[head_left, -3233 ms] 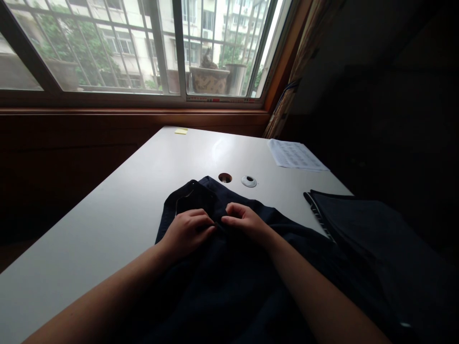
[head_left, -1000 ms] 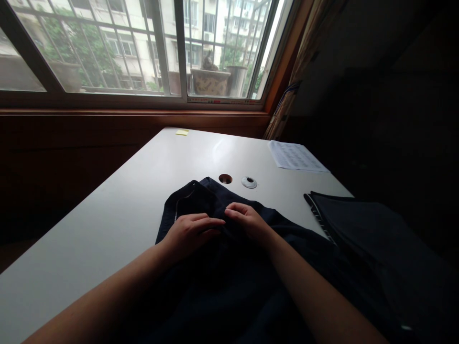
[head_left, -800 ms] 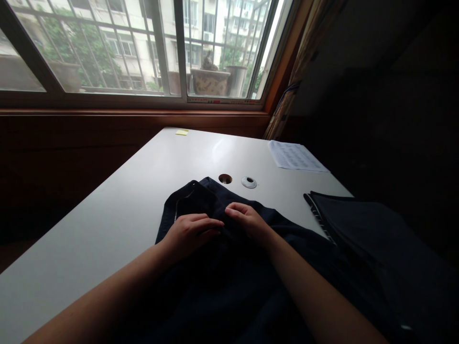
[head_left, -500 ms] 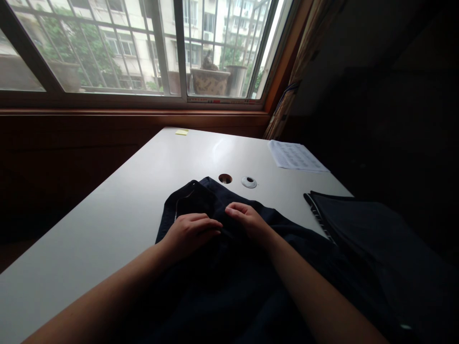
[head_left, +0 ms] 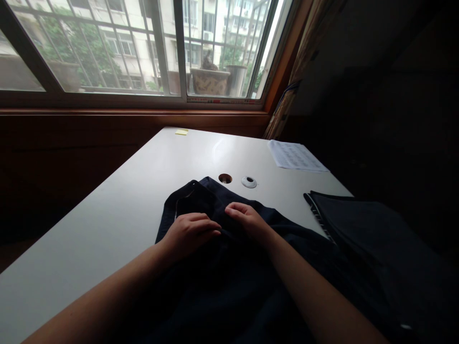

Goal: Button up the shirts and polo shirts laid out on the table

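Note:
Dark navy trousers (head_left: 229, 277), as the waistband-like edge and the pale line by it suggest, spread over the near part of the table. On their left side lies my left hand (head_left: 190, 231), its fingers bent and closed on the cloth, fingertips pointing right. A short gap away, my right hand (head_left: 247, 217) pinches the fabric between thumb and curled fingers. Both hands are at about the same height, below the top corner of the garment. Shadow hides the fine details of the cloth between them.
A second dark folded garment (head_left: 362, 220) with a pale-striped edge lies at the right. Farther back on the white table (head_left: 118, 200) are a cable hole (head_left: 225, 178), its round cover (head_left: 248, 182), printed sheets (head_left: 297, 156) and a yellow note (head_left: 181, 132). A barred window (head_left: 143, 48) stands behind.

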Tool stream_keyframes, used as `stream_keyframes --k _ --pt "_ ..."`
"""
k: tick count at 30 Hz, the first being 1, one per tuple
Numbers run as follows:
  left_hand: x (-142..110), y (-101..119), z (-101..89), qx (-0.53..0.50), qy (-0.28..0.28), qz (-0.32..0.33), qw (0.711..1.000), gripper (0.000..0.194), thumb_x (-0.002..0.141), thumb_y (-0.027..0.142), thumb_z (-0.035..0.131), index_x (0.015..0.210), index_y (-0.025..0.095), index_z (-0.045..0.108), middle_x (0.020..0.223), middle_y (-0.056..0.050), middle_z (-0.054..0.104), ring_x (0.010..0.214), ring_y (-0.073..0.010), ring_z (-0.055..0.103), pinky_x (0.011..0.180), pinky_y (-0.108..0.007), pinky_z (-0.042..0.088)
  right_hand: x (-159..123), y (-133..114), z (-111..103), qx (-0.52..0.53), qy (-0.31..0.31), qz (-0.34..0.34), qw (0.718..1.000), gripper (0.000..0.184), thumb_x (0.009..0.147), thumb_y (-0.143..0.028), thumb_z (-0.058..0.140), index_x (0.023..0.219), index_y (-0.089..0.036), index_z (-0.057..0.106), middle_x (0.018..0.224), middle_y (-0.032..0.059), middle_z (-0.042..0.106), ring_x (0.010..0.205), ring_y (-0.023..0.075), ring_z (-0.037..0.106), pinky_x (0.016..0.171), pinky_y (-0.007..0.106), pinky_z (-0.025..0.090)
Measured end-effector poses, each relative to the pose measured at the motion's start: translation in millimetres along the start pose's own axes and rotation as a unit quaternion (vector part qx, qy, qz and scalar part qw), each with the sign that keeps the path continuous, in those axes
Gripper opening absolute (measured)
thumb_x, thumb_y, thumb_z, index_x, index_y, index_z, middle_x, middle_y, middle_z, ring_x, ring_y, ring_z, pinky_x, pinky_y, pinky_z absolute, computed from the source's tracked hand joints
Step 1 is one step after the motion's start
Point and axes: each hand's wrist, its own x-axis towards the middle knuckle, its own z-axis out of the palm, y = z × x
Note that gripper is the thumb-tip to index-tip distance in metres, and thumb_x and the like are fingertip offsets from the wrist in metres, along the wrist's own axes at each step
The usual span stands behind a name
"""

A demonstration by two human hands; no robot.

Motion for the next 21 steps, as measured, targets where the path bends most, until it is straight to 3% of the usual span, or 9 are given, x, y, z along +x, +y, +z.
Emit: stream_keyframes --k 9,15,21 --pt "-1.3 -0.4 0.7 0.012 -0.002 0.0 1.0 0.016 0.095 0.029 0.063 0.102 0.018 0.073 0.086 -0.004 0.07 0.073 -0.0125 0.064 0.066 -0.022 0.05 -1.0 -1.9 0.7 -0.006 0.003 0.001 1.0 0.032 0.084 -0.049 0.069 0.081 -0.018 0.066 0.067 -0.0039 0.049 0.062 0.0108 0.04 0.06 0.025 0.031" --pt "-2.0 -1.2 1.2 0.024 0.008 0.01 1.0 0.025 0.097 0.027 0.059 0.12 0.02 0.068 0.082 -0.003 0.066 0.067 -0.0115 0.061 0.063 -0.022 0.049 -0.1 0.4 0.6 0.004 0.001 0.008 1.0 0.032 0.083 -0.05 0.07 0.082 -0.018 0.066 0.067 -0.0038 0.049 0.061 0.0103 0.04 0.058 0.025 0.03" --pt "-0.6 0.2 0.8 0.017 0.007 0.009 1.0 0.022 0.097 0.026 0.059 0.115 0.02 0.071 0.081 -0.003 0.066 0.066 -0.0111 0.061 0.061 -0.021 0.049 -0.8 -0.7 0.8 0.005 0.001 0.006 1.0 0.031 0.084 -0.049 0.07 0.082 -0.018 0.065 0.066 -0.0041 0.049 0.061 0.0098 0.04 0.057 0.024 0.03"
